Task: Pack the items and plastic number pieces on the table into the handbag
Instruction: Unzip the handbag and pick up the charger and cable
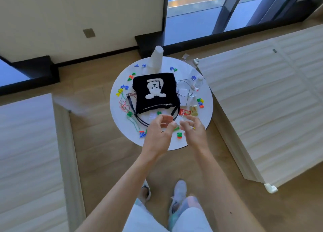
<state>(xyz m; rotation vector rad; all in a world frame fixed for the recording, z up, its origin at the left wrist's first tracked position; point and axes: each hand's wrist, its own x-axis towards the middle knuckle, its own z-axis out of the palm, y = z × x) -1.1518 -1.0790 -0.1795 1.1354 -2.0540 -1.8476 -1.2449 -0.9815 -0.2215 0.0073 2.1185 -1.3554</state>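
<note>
The left hand (160, 129) hovers half open, thumb and fingers loosely curved toward each other with nothing visibly between them. The right hand (194, 131) faces it, fingers loosely bent too; a yellow fleck shows at its fingers, and I cannot tell whether that is a piece held or one lying beneath. Both hang over the 6 o'clock edge of the round white table (205, 93), probably because the nearest loose pieces are there: a red-and-green number piece (179, 135) between the wrists and a blue piece (142, 134) at 9 o'clock from the left hand.

The handbag (155, 92), black with a white figure on it, lies flat at the table's centre, at 12 o'clock from both hands and just beyond the fingertips. Its zip (157, 107) runs along the near side (handy for loading, though whether it is open is unclear) and its strap (140, 117) trails toward 7 o'clock.

Outward, a red snack packet (183, 112) and a gold packet (193, 109) sit at 1 o'clock from the right hand, with a clear bottle (197, 84) farther on. More number pieces ring the rim at 3 o'clock (200, 102) and at 9 o'clock (122, 89). Coloured cords (124, 107) lie at 8 o'clock.
</note>
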